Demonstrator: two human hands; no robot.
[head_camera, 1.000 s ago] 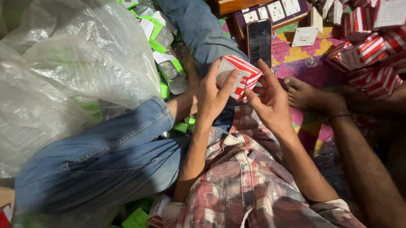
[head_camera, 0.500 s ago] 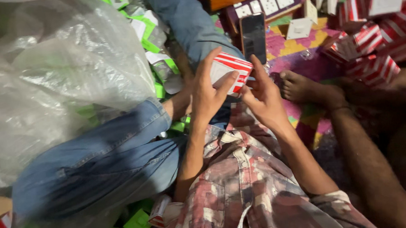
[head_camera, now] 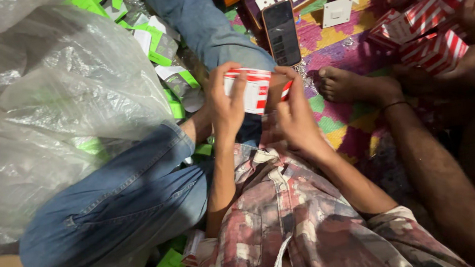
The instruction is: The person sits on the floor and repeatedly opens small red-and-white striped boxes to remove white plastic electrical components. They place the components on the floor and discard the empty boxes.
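Closely, both hands' fingers (head_camera: 239,88) clasp red-white box (head_camera: 254,90), phone (head_camera: 281,25) beyond

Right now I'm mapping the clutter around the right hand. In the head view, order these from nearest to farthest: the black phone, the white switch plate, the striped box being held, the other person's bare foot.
1. Red-and-white striped box: held by the right hand.
2. Bare foot: to its right on the mat.
3. Black phone: above it.
4. White switch plate: top, farthest.
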